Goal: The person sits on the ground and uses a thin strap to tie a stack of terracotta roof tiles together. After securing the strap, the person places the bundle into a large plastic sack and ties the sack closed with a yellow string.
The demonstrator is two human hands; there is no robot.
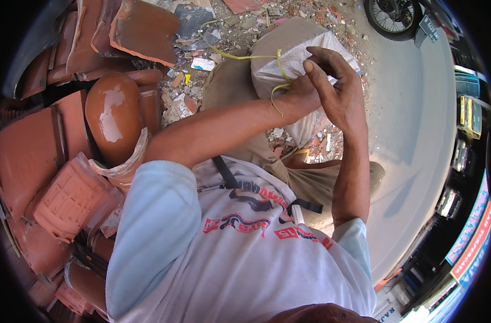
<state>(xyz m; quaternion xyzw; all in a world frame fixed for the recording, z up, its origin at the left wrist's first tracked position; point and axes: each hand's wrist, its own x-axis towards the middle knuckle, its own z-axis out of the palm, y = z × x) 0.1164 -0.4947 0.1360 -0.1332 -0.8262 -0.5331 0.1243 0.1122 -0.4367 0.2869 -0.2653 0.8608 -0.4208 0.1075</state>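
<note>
A bulky whitish woven sack [302, 46] with a brown-grey upper side lies in front of me, beside my bent leg in khaki trousers [224, 86]. Thin yellow plastic strapping [240, 57] crosses it and loops down by my wrist. My left hand [302, 97] is at the sack, next to the strapping; its fingers are hidden behind my other hand, so its grip does not show. Raised over the sack, my right hand [342, 102] has its thumb and bent fingers apart, and nothing shows between them.
Stacked terracotta roof tiles [27, 151] fill the left side, with a glossy rounded brown ridge piece [113, 113] close to my left arm. Broken rubble [186, 102] covers the ground. A grey road [417, 124] runs along the right, with a motorcycle wheel [394, 13] at the top and vehicles beyond.
</note>
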